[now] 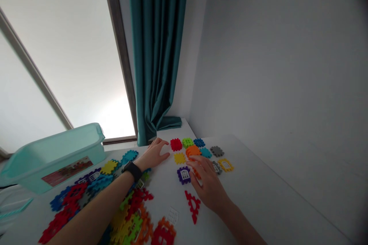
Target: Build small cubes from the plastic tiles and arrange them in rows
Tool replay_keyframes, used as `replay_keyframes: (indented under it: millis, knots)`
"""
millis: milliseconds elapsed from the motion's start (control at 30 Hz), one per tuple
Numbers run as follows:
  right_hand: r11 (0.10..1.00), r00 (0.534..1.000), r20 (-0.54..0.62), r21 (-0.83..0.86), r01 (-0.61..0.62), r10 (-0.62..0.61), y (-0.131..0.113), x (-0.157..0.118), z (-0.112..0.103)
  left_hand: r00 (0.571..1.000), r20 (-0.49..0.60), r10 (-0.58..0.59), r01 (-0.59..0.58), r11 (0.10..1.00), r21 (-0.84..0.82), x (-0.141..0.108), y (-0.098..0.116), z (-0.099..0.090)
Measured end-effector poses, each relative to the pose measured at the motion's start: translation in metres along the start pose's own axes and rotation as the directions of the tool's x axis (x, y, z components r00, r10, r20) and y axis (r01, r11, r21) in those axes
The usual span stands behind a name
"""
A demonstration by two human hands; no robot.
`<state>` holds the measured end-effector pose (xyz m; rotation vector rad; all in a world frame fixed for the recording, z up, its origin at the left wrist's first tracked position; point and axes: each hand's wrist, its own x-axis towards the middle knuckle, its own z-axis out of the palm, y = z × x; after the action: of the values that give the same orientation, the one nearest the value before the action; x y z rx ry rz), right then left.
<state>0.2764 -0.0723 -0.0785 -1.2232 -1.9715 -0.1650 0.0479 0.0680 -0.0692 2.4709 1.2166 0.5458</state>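
Observation:
My left hand (pixel 156 154), with a black watch on its wrist, is over the table's far side, fingers apart and holding nothing. A red square tile (pixel 176 144) lies just beyond its fingertips. My right hand (pixel 207 184) hovers low over the tiles, thumb and fingers apart. Between them an orange tile (pixel 197 173) shows in part; whether they touch it is hidden. Another orange tile (pixel 193 151) lies by the fingertips. Around are a yellow tile (pixel 179 158), a purple window tile (pixel 184 175), a light blue tile (pixel 206 152) and a red triangular piece (pixel 192 206).
Many toothed plastic tiles (pixel 130 220) are heaped under and beside my left forearm. A turquoise tub (pixel 61 153) stands at the left. Green (pixel 188 142), dark blue (pixel 199 142), grey (pixel 217 151) and yellow-framed tiles (pixel 225 165) lie farther back, near the wall (pixel 273 84).

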Motion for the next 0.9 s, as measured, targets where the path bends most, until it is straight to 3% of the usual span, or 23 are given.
replay_keyframes:
  millis: [367,700,900]
  knots:
    - [0.998,0.998,0.033,-0.006,0.055,-0.055,-0.012,-0.002,0.012,0.962,0.212,0.171,-0.180,0.984,0.020,-0.059,0.037,-0.021]
    - [0.998,0.994,0.092,0.011,0.063,-0.064,-0.017,-0.006,0.014,0.922,0.301,0.243,-0.283,0.954,0.096,-0.108,0.065,-0.031]
    - [0.997,0.995,0.064,0.030,0.074,-0.075,-0.017,-0.004,0.012,0.886,0.355,0.297,-0.337,0.940,0.053,-0.139,0.077,-0.038]
